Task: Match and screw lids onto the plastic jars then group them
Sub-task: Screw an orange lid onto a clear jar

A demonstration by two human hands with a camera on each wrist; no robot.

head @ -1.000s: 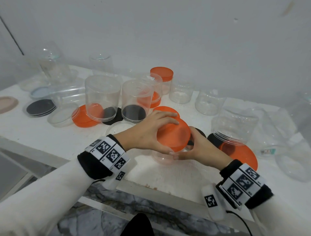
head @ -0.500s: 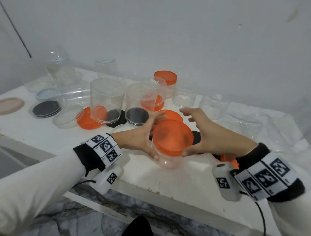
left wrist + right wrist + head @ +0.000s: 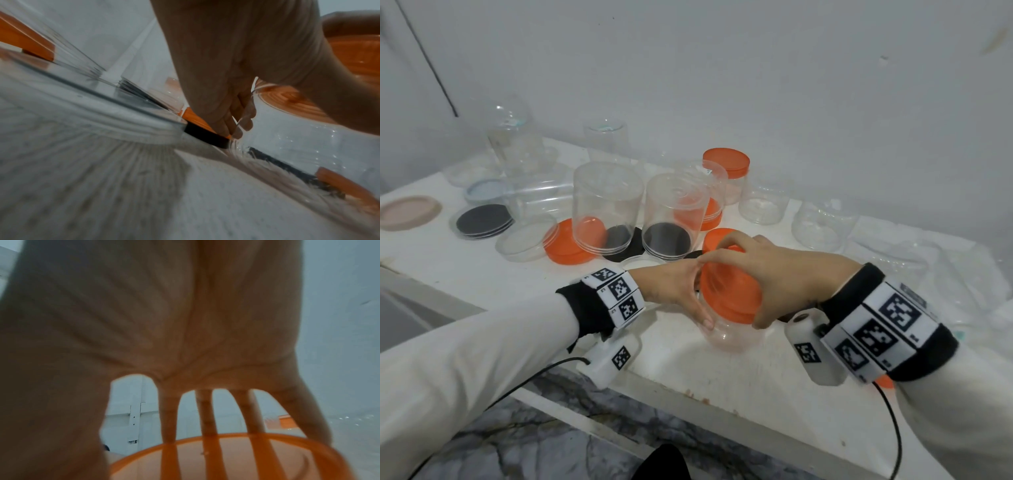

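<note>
2 grips on 1 jar (image 3: 732, 337), near the front edge of the bench (image 3: 688, 373). Left hand (image 3: 674, 291) curled round the clear wall just under the lid (image 3: 729, 298), thumb at the near side. Right hand (image 3: 774, 274) spread over the orange lid, fingers and thumb hooked on its rim, as the right wrist view also shows. Looks like the screwing-on step, not yet finished.

Likely trouble from here:

- Cross-threading. Lid face seems tilted toward the camera; cannot tell whether it sits square on the threads. Turning hard on a skewed lid would jam it or leave it half on.
- Wrong match. Several lid sizes about, so a poor fit would spin without biting.
- Squeezed jar. Thin clear plastic, probably springy; too firm a left grip would oval the mouth and bind the thread.
- Slipping. Smooth wall, few fingers in contact; a strong twist from the right could spin the jar in the left grip or skid it toward the bench edge.
- Knocked neighbours. Another orange lid (image 3: 717, 238) and a black lid (image 3: 693, 254) just behind, 2 upturned jars (image 3: 674, 212) near; a wide wrist swing could shove or topple them.
</note>
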